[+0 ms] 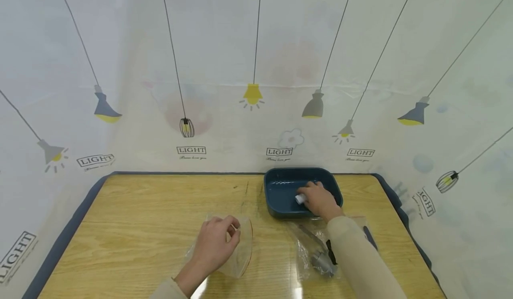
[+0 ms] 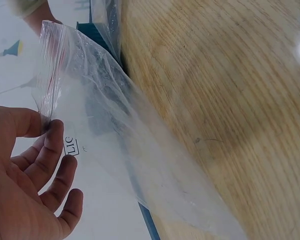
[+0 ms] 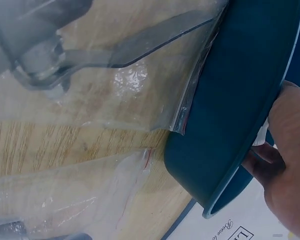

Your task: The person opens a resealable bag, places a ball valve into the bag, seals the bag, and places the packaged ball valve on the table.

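My left hand (image 1: 214,243) is over the front middle of the table. In the left wrist view its thumb and index finger pinch the zip edge of a clear zip bag (image 2: 125,135), while the other fingers curl loosely. No contents show inside that bag. My right hand (image 1: 318,200) reaches into a dark blue basin (image 1: 280,192) at the back right. There it grips a small white object (image 1: 300,198), mostly covered by the fingers, so its kind is unclear. The right wrist view shows the basin's outer wall (image 3: 225,95) and the hand (image 3: 290,165) over its rim.
In front of the basin lies a clear zip bag (image 3: 140,95) holding a grey tool with a long flat handle (image 3: 160,40). Beside it, partly under my right sleeve, another clear bag (image 3: 90,192) holds dark items. A lamp-printed cloth (image 1: 224,130) stands behind the wooden table (image 1: 140,214).
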The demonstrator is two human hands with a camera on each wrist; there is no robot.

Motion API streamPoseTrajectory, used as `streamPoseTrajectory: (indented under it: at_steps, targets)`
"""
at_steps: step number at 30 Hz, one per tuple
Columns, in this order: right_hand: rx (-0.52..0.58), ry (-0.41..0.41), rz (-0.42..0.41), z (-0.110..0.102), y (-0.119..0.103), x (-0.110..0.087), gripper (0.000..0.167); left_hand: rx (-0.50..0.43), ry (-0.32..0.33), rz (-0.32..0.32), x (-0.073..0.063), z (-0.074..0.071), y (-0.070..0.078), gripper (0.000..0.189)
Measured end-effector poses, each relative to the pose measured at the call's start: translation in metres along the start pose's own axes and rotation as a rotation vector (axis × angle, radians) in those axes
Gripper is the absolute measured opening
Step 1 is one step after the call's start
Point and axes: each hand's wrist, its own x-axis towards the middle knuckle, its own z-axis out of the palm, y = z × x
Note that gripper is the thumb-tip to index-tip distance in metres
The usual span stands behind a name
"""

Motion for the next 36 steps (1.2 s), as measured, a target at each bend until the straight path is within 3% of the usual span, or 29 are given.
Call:
streamPoseTrajectory:
  at_steps: [5,15,18,26,36]
  targets:
    - [-0.059,0.063,-0.022,-0.002,-0.002,-0.004,0.037,0.001,-0.005,-0.002,-0.001,-0.001,0.002,0.005]
    - [-0.145,0.349,-0.179,-0.009,-0.003,-0.006,0.036,-0.005,0.003,0.005,0.000,0.001,0.002,0.006]
    - [-0.157,0.393,-0.225,-0.013,-0.008,-0.007,0.035,0.001,0.002,0.006,0.001,0.001,0.002,0.004]
    - [-0.195,0.466,-0.339,-0.025,-0.033,-0.017,0.035,0.018,0.002,-0.005,0.002,0.000,0.002,0.003]
    - [-0.177,0.468,-0.379,-0.032,-0.061,-0.037,0.035,0.010,0.041,-0.029,0.001,0.000,0.003,0.006]
